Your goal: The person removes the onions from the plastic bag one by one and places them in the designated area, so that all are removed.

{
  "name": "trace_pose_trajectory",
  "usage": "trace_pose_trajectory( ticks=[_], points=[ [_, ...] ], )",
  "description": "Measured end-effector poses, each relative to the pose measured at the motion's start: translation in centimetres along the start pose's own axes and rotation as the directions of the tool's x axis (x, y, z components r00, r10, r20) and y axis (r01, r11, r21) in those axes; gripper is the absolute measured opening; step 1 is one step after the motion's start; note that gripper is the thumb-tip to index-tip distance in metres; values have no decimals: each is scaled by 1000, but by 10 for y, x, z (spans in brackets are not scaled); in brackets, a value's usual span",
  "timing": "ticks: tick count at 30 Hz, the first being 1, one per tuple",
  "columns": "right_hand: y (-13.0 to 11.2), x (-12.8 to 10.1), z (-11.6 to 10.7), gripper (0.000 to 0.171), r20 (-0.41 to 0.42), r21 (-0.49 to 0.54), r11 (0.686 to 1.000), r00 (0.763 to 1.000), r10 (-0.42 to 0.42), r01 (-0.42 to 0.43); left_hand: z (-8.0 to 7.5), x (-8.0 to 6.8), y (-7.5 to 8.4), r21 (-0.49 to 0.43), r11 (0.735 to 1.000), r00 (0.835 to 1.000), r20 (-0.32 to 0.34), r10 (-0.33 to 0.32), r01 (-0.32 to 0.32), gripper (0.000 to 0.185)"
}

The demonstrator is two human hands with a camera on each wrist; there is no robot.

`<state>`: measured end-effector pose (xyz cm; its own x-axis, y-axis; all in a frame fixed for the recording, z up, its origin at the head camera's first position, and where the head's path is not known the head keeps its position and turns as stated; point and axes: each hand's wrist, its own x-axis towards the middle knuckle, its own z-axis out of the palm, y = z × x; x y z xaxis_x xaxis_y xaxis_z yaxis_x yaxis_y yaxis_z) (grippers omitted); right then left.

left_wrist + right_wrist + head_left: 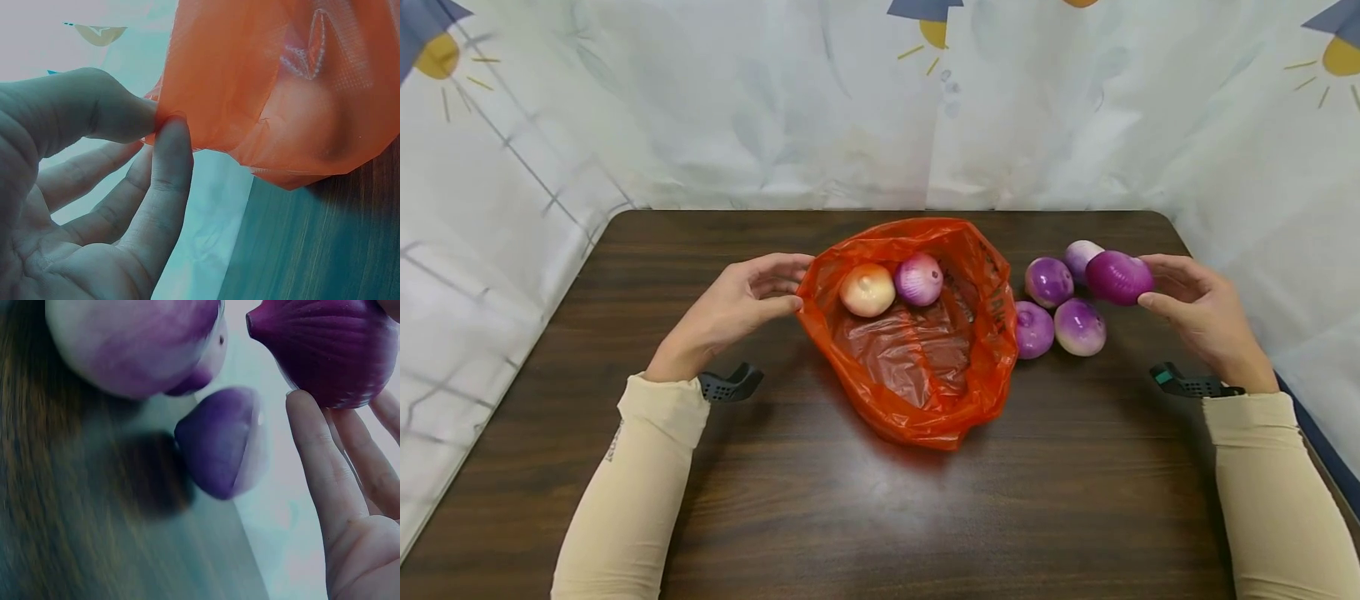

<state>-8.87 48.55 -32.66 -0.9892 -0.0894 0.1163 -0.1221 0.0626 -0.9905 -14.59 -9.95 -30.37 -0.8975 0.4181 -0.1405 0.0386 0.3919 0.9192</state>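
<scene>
Orange plastic bag is lying mouth-open on the dark wood table, w/ its rim pinched between thumb & forefinger of the left hand; that grip is narrow, closed on the film only. Right hand is holding a dark purple onion at its fingertips, fingers only lightly curved, above the table. From this grip the bag mouth lies to the left, well apart; four more purple onions are sitting between, just beside the held one. Two onions, one pale & one pink-purple, are resting inside the bag, nearer the left hand.
</scene>
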Motion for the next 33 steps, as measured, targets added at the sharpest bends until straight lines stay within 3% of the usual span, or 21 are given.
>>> trace_pose_trajectory(
  ticks=[9,20,27,30,33],
  points=[
    [8,-2,-15,53,-28,27,1000,1000,12,-11,0,2,-1,-9,1000,1000,-8,9,-10,50],
    [15,-3,-22,52,-79,-80,994,995,62,-68,1,1,0,12,1000,1000,-6,-11,11,50],
    [18,-5,-27,52,-63,10,999,997,52,-52,1,1,0,12,1000,1000,-3,-16,16,50],
    [18,-6,-30,52,-69,-30,997,995,72,-74,1,1,0,14,1000,1000,-3,-17,17,50],
    [18,-7,-33,51,-82,-132,985,992,96,-106,1,1,0,17,1000,1000,-4,-14,14,50]
  ],
)
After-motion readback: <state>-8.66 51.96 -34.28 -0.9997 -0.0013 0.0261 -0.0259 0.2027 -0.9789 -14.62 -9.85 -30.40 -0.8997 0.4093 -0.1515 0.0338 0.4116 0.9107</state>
